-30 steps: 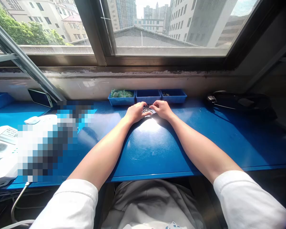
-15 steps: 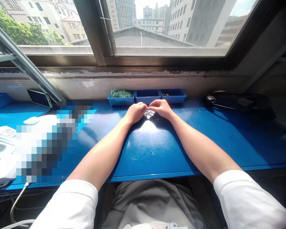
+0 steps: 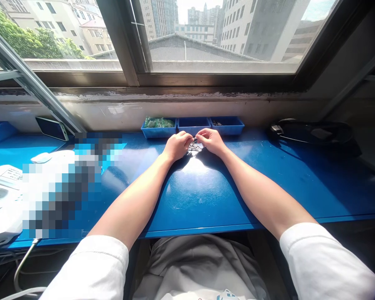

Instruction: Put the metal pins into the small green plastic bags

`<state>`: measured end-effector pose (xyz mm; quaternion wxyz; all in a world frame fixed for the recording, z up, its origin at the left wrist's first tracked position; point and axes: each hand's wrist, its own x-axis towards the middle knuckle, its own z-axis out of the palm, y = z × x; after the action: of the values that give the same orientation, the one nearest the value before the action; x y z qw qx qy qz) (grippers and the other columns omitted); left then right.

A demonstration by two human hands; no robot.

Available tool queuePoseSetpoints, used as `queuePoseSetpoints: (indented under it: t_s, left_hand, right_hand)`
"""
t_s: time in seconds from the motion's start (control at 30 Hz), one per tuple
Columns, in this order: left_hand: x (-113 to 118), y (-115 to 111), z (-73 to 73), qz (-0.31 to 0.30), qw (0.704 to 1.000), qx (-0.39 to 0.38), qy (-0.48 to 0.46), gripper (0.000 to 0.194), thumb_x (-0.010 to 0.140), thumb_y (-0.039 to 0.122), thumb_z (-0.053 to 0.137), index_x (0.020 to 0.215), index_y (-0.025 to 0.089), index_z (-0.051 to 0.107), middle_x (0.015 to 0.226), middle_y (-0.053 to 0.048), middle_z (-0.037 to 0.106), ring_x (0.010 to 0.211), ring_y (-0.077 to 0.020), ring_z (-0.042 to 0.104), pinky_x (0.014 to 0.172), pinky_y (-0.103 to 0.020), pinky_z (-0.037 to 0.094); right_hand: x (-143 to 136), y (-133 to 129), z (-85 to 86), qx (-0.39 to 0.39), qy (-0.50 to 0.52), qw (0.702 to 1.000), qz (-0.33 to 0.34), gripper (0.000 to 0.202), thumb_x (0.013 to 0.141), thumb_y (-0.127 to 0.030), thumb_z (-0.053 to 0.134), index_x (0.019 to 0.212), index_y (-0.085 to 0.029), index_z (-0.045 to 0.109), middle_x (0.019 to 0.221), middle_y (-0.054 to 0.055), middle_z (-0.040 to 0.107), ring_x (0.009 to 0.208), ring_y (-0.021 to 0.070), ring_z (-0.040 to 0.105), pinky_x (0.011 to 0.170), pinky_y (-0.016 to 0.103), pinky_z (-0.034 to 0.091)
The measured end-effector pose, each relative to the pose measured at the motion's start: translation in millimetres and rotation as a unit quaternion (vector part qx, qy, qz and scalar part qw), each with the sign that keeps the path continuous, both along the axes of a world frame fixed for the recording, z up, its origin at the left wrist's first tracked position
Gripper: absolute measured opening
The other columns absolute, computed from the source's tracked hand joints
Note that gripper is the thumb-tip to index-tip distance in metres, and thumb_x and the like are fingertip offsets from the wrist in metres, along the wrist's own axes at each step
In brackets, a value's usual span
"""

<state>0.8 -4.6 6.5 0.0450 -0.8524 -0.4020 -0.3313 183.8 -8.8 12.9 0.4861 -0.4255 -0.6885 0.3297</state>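
Note:
My left hand (image 3: 177,146) and my right hand (image 3: 211,141) meet fingertip to fingertip over the blue table (image 3: 200,200). Both are closed in a pinch. Between them is something small and thin, too tiny to name, and I cannot tell which hand bears it. Right below the fingers lies a small pile of thin metal pieces (image 3: 194,147), partly covered by the hands. Just behind stand three blue bins: the left bin (image 3: 159,133) has green circuit boards (image 3: 159,122), the middle bin (image 3: 193,118) is partly hidden, and the right bin (image 3: 229,130) contains small metal pieces (image 3: 217,123).
A phone (image 3: 52,128) leans by a metal frame post (image 3: 43,91) at the left. White packages (image 3: 6,179) and a blurred-out area lie nearer on that side. A black bag-like object (image 3: 315,135) rests at the right, below the window (image 3: 218,46).
Both hands have shifted very slightly, with the fingertips a little farther apart. Slightly more of the metal pile shows beneath them. The bins have not moved.

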Motion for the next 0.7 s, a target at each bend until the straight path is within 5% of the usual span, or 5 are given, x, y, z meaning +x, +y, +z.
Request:
queuePoseSetpoints:
  t_s: [0.17,0.33,0.53,0.7]
  left_hand:
    - [-0.1,0.2,-0.3,0.024,1.0,-0.008,0.0,0.028,0.092,0.033,0.044,0.09,0.02,0.068,0.092,-0.006,0.065,0.082,-0.0186,0.062,0.074,-0.03,0.047]
    - [2.3,-2.9,2.2,0.059,0.998,-0.019,-0.008,0.03,0.09,0.038,0.046,0.106,0.02,0.064,0.099,-0.007,0.065,0.087,-0.02,0.061,0.079,-0.032,0.048]
    - [1.0,0.3,1.6,0.141,0.989,-0.054,0.003,0.038,0.087,0.039,0.05,0.115,0.015,0.057,0.11,-0.012,0.062,0.1,-0.025,0.059,0.086,-0.036,0.047]
    - [-0.7,0.7,0.3,0.149,0.985,-0.084,0.033,0.037,0.088,0.042,0.048,0.112,0.016,0.058,0.111,-0.013,0.06,0.104,-0.0278,0.057,0.089,-0.039,0.046]
  right_hand:
    - [-1.5,-2.3,1.2,-0.053,0.114,0.989,0.078,0.033,0.063,-0.042,0.075,0.082,-0.016,0.067,0.065,0.001,0.065,0.052,0.0119,0.055,0.048,0.025,0.043]
    - [0.5,-1.0,1.7,-0.047,0.138,0.987,0.067,0.028,0.064,-0.036,0.072,0.082,-0.016,0.069,0.072,0.002,0.068,0.059,0.0138,0.059,0.053,0.026,0.046]
    - [6.4,7.6,-1.9,0.055,0.019,0.994,-0.093,0.037,0.069,-0.03,0.064,0.103,-0.017,0.068,0.099,0.006,0.07,0.081,0.0183,0.062,0.079,0.034,0.05]
    - [16.3,12.0,-1.3,0.091,-0.16,0.944,-0.273,0.051,0.073,-0.024,0.054,0.124,-0.016,0.058,0.121,0.008,0.062,0.109,0.0263,0.051,0.098,0.043,0.041]
